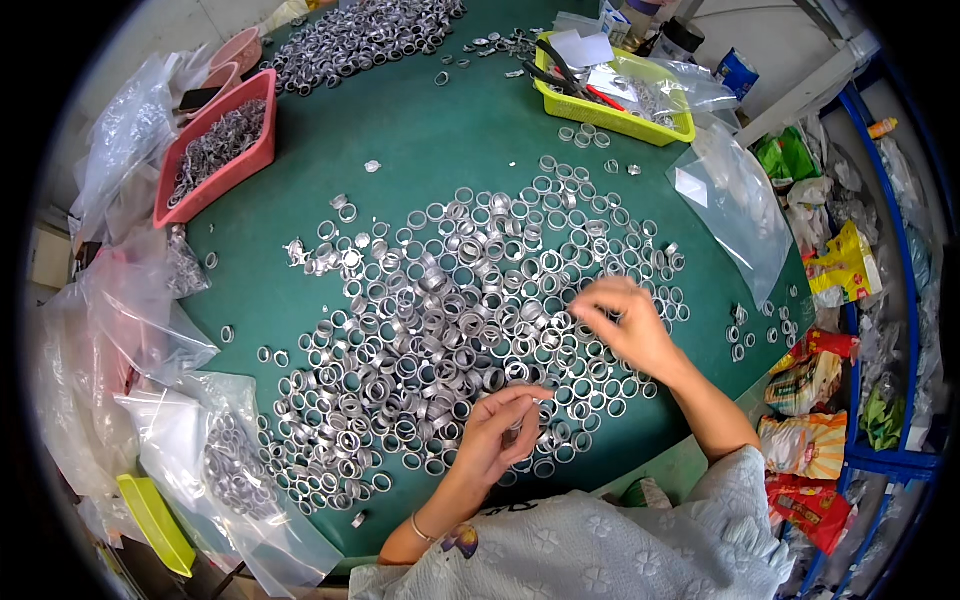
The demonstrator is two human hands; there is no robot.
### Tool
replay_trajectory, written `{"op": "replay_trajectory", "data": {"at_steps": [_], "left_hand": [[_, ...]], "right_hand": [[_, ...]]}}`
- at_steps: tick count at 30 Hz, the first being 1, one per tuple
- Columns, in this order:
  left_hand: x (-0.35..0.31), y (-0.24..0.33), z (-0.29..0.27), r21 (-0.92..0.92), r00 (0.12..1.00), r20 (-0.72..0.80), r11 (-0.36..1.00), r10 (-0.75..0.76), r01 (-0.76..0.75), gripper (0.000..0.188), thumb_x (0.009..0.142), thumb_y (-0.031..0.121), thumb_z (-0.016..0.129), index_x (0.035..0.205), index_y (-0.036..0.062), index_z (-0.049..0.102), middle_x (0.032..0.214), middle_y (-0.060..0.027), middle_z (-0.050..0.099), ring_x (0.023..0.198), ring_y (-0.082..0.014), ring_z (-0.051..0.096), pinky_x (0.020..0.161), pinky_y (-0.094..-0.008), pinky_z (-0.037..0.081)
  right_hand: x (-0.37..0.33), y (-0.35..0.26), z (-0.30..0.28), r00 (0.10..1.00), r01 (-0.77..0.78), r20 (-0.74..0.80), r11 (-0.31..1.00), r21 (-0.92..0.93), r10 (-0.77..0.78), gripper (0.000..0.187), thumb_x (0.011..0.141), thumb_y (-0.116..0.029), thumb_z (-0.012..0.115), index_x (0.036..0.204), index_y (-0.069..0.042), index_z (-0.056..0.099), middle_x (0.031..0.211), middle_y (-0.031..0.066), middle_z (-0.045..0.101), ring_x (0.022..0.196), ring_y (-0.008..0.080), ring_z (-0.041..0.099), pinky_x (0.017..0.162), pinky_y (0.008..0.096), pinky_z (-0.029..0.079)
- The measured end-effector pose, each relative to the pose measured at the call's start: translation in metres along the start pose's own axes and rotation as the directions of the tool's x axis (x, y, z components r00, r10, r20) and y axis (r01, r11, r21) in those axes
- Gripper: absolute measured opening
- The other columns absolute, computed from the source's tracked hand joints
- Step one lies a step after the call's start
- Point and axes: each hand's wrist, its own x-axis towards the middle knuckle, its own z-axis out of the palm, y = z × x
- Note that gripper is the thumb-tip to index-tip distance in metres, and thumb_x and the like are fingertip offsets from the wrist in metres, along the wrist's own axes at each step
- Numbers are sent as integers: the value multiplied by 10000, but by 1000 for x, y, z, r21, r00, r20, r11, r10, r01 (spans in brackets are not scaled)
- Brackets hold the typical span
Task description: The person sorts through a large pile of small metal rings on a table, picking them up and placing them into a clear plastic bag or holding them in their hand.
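Note:
A broad heap of silver-grey metal rings (440,330) spreads over the green tabletop (330,140), piled thickest in the middle. My left hand (500,430) hovers at the heap's near edge, its fingers curled together in a pinch. Something small and greyish shows at those fingertips, too small to make out. Over the right side of the rings is my right hand (632,325), its fingers bent toward the heap and smeared by motion. Whether it holds anything does not show.
At the far left, a red basket (262,150) holds small metal pieces. A yellow-green basket (620,122) with pliers stands far right. Another metal pile (365,45) lies at the back. Plastic bags (235,470) crowd the left edge; a clear bag (735,205) lies right, beside blue shelving (900,463).

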Motion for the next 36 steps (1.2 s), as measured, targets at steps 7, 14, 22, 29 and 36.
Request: {"op": "replay_trajectory", "data": {"at_steps": [7, 14, 22, 29, 36], "left_hand": [[5, -9, 1, 80, 996, -37, 994, 80, -77, 277, 933, 82, 490, 1196, 3, 523, 794, -60, 560, 546, -92, 483, 447, -194, 362], [4, -14, -4, 92, 990, -68, 989, 125, -119, 361, 869, 1, 557, 1227, 11, 505, 1008, -79, 580, 792, -138, 543, 618, -249, 442], [6, -14, 5, 87, 986, -112, 990, 124, -114, 367, 900, 41, 523, 1263, 18, 478, 1006, -94, 584, 730, -133, 507, 601, -255, 411], [3, -9, -2, 24, 991, -78, 994, 108, -107, 367, 946, 125, 472, 1299, 27, 450, 979, -115, 585, 605, -101, 406, 524, -212, 334], [4, -6, 5, -1, 967, -181, 983, 181, -185, 493, 960, 228, 450, 1393, 41, 308, 1284, -203, 477, 1048, -283, 578, 794, -316, 526]], "right_hand": [[74, 33, 16, 956, 103, -252, 976, -192, -150, 103, 780, -99, 651, 859, -34, 661, 945, 111, 593, 929, 282, 514, 836, 376, 407], [83, 56, 10, 968, -13, -228, 884, -468, -106, 90, 735, -138, 694, 759, -63, 652, 914, 61, 574, 917, 257, 498, 787, 386, 382], [87, 31, 45, 972, 58, -151, 803, -593, -181, 106, 710, -154, 702, 782, -81, 674, 842, 71, 568, 904, 246, 503, 777, 378, 350], [87, 33, 35, 993, 87, -25, 840, -535, -118, 57, 699, -125, 701, 711, -80, 667, 881, 55, 562, 934, 233, 485, 797, 387, 319], [42, -32, 5, 926, 233, 287, 970, 73, -244, 64, 756, -122, 676, 777, -87, 627, 932, 40, 581, 989, 223, 510, 907, 401, 313]]}}
